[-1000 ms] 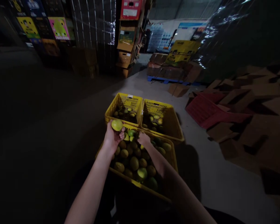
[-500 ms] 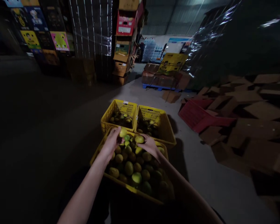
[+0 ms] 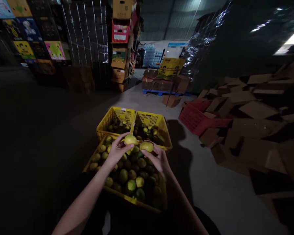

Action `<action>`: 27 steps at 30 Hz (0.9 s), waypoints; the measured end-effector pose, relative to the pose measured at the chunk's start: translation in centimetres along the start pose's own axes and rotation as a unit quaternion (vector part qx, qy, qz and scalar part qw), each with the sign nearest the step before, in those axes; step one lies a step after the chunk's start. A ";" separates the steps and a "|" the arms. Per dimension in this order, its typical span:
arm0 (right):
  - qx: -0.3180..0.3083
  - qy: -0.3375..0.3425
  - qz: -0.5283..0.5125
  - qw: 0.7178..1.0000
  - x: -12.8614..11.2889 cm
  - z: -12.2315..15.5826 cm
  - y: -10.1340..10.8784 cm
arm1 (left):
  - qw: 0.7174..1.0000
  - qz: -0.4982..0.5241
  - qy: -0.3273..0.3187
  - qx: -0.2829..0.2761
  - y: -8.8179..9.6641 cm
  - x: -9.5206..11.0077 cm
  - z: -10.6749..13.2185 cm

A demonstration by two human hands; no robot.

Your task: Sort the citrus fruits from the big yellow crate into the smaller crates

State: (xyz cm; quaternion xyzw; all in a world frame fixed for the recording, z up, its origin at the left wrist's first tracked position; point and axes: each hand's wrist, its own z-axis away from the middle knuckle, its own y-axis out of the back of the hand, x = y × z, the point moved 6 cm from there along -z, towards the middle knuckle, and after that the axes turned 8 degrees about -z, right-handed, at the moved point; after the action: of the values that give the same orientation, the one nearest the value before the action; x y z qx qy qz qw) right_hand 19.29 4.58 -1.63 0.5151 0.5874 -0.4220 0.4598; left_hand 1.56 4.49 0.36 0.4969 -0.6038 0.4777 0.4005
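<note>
My left hand point(image 3: 119, 149) is closed around a pale yellow-green fruit point(image 3: 130, 139), with the thumb below it. Another round yellow-green fruit point(image 3: 147, 147), a little darker, sits in the fingers of my right hand point(image 3: 159, 158). The two fruits are side by side, above the far part of a yellow plastic crate point(image 3: 137, 201). Many fruits, from yellow to dark green, fill that crate, among them a green one point(image 3: 131, 185). The dim light hides their exact kind.
Behind the full crate stand two yellow crates, the left one point(image 3: 103, 128) and the right one point(image 3: 165, 132), each with fruit low inside. A red crate point(image 3: 198, 117) and a heap of cardboard boxes point(image 3: 257, 130) lie at right. Farther back are a blue pallet point(image 3: 159, 92) and stacked boxes point(image 3: 120, 58).
Both hands have lifted their fruits up from the pile and toward me. The left fruit now shows more fully between thumb and fingers. The view has shifted slightly to the right.
</note>
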 end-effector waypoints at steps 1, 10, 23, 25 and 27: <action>0.007 0.002 0.001 1.000 -0.1 0.1 0.1 | 1.000 -0.007 -0.008 0.003 -0.2 -0.3 -0.1; 0.080 0.125 0.140 0.979 -2.5 0.5 0.9 | 0.971 -0.183 -0.152 0.000 -1.3 -0.7 -0.5; 0.065 0.053 -0.071 0.994 -1.7 -0.6 0.2 | 0.998 -0.042 -0.031 -0.031 -0.5 -0.5 -1.0; 0.033 0.015 -0.128 0.991 -1.6 -0.7 -0.1 | 0.999 0.021 0.036 -0.035 -0.3 -0.9 -0.9; 0.033 -0.014 -0.170 0.985 -1.3 -0.9 -0.2 | 0.992 0.087 0.083 -0.028 -0.2 -1.4 -0.8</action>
State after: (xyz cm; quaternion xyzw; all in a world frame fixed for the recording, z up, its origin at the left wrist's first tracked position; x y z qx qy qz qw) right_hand 19.08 5.10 -0.13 0.4165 0.6462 -0.5201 0.3721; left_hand 2.02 5.52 -0.79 0.3896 -0.6224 0.5333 0.4200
